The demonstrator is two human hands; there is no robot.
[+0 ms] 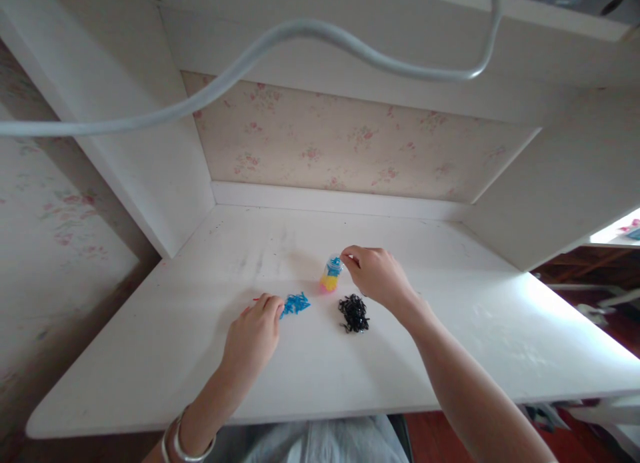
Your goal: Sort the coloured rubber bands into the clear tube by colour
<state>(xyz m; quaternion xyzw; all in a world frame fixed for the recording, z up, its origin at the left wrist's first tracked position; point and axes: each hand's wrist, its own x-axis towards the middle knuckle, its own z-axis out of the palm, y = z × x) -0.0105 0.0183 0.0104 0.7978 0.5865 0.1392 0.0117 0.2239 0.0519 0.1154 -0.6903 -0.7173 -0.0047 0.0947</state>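
A small clear bottle (pixel 330 274) stands upright on the white desk, with pink, yellow and blue layers of what look like rubber bands inside. My right hand (pixel 377 273) is at its mouth, thumb and fingertips pinched; what they hold is too small to make out. A loose pile of blue rubber bands (pixel 297 304) lies left of the bottle. At that pile's left edge is my left hand (pixel 255 328), its fingers closed together on the bands. Below my right hand is a heap of black rubber bands (pixel 354 314). Some red bits (pixel 245 310) show partly behind my left hand.
The white desk (pixel 165 356) has a side panel (pixel 115 103) at left, another at right, and a low back ledge (pixel 340 198). A white cable (pixel 310 28) hangs across the upper view. The desk's front edge is close to my lap (pixel 320 442).
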